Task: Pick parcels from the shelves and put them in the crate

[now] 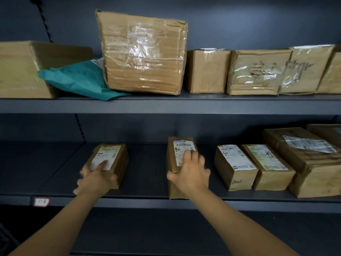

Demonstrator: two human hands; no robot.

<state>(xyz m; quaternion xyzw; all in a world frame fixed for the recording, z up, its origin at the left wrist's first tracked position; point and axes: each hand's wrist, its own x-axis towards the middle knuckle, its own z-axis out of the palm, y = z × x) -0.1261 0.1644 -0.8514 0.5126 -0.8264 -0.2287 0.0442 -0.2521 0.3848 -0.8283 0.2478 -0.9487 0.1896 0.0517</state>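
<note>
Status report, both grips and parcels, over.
Left grip blurred, on left box, hold unclear. Right grip clamped on middle box. Both boxes on the shelf. Crate out of view.

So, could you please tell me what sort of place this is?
Probably a parcel storeroom or courier depot: dark metal shelves hold taped cardboard boxes, several with shipping labels, and a handwritten tag marks the lower shelf's edge.
</note>
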